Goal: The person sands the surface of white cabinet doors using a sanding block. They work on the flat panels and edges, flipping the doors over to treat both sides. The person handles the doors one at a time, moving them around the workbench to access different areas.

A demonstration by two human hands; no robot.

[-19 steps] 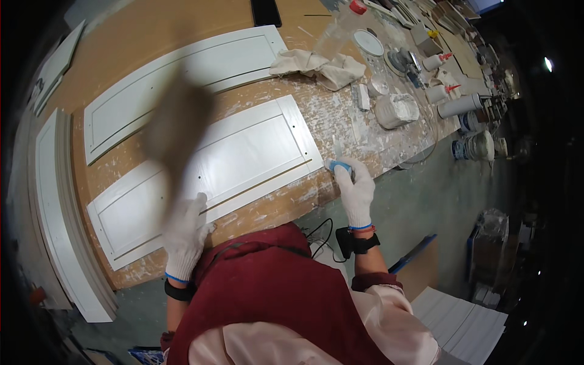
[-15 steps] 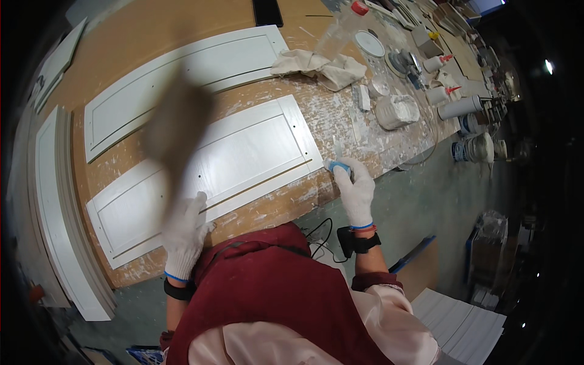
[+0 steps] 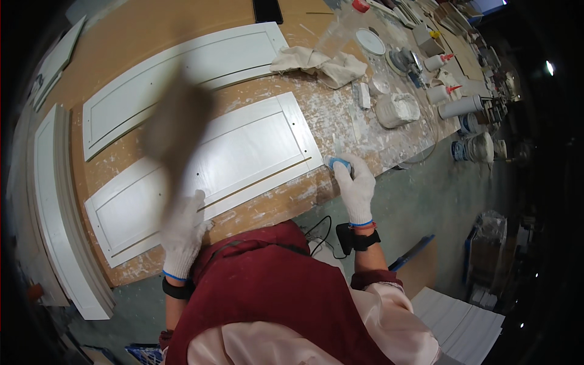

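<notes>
A white framed cabinet door panel [image 3: 252,149] with small dark holes lies on the paint-spotted worktable. My right hand [image 3: 358,190], in a white knit glove, is closed on a small blue block-like tool [image 3: 339,162] at the panel's right end, near its lower corner. Its exact kind is partly hidden by the fingers. My left hand [image 3: 184,240], gloved alike, rests at the panel's near edge with fingers stretched onto the surface. A dark blurred shape [image 3: 177,121] close to the camera hides part of the panel and of that hand.
Beyond lies a second white panel [image 3: 237,55]; a stack of panels [image 3: 58,213] stands at left. A crumpled cloth [image 3: 328,67], a clear bottle [image 3: 340,27], a putty-smeared tub [image 3: 396,111], a sander [image 3: 401,61] and glue bottles [image 3: 438,93] crowd the right side.
The view has shifted very slightly. My right hand and the blue tool have moved a touch along the panel's right end; my left hand stays in place.
</notes>
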